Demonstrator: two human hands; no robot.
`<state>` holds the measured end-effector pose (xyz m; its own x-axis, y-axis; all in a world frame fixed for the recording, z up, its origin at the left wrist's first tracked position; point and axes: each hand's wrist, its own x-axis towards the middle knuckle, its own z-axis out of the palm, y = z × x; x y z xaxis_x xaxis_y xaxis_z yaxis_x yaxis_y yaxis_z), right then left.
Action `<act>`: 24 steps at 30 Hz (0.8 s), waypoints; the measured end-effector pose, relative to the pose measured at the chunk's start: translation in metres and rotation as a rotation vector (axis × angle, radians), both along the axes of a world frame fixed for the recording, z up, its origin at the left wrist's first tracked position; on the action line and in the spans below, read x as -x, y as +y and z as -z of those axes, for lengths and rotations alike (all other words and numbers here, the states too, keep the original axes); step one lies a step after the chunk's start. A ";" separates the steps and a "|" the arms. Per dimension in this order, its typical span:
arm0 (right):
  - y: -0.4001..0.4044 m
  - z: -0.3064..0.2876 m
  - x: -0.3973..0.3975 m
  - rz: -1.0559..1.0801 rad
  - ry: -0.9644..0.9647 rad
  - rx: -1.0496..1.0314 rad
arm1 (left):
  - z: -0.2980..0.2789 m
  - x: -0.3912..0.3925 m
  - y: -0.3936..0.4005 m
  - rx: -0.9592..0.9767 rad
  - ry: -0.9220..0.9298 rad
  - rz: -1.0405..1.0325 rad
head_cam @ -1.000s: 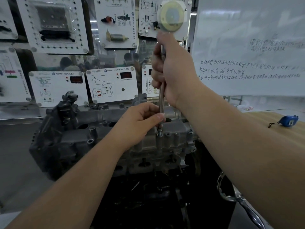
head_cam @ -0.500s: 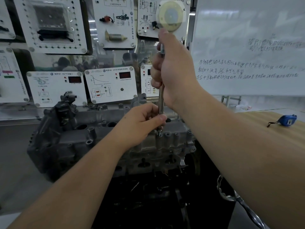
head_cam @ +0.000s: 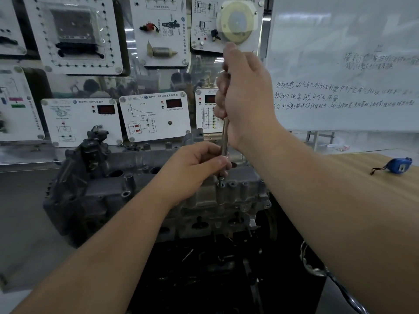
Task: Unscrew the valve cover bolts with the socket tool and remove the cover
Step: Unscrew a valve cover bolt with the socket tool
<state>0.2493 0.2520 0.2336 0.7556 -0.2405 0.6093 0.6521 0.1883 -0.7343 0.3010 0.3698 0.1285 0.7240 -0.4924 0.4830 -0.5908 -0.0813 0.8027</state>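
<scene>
A long steel socket tool [head_cam: 225, 139] stands upright over a bolt [head_cam: 220, 182] at the near right of the grey valve cover [head_cam: 145, 177]. My right hand [head_cam: 244, 98] grips the tool's upper shaft, hiding its handle. Lower down, my left hand [head_cam: 197, 165] pinches the shaft just above the socket end. The bolt's threaded shank shows below the socket, raised out of its boss.
Training panels with displays [head_cam: 156, 116] line the wall behind the engine. A whiteboard [head_cam: 344, 64] hangs at the right. A blue tape measure [head_cam: 400, 165] lies on the wooden table [head_cam: 374, 177]. A dark engine stand [head_cam: 215, 268] sits below.
My right hand has shifted a little on the tool's shaft and the bolt's shank shows slightly more. My left hand stays pinched at the lower shaft.
</scene>
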 end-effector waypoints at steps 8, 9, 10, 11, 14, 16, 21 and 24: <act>-0.002 -0.006 0.002 -0.048 0.133 0.019 | 0.001 -0.003 -0.004 -0.089 -0.098 -0.132; -0.001 -0.005 0.002 -0.093 0.124 0.017 | 0.000 -0.002 -0.003 -0.099 -0.075 -0.081; -0.001 -0.004 0.001 -0.142 0.108 0.037 | 0.000 -0.001 -0.002 -0.094 -0.055 -0.036; -0.001 -0.003 0.001 -0.182 0.089 0.069 | 0.000 0.000 -0.001 -0.083 -0.043 -0.008; 0.001 0.000 -0.002 -0.180 0.042 0.096 | -0.001 0.002 -0.002 -0.040 -0.025 -0.006; 0.001 0.000 -0.003 -0.094 0.008 0.063 | -0.002 0.002 -0.006 -0.012 -0.017 -0.057; 0.005 -0.004 -0.003 0.013 0.085 0.056 | -0.003 0.002 -0.012 0.005 -0.049 -0.171; 0.006 -0.005 -0.002 -0.010 0.098 0.059 | -0.002 0.000 -0.004 0.000 0.008 -0.043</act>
<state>0.2515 0.2580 0.2388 0.8142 -0.1985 0.5456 0.5753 0.1492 -0.8042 0.3008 0.3654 0.1306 0.7486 -0.4605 0.4771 -0.5800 -0.1062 0.8077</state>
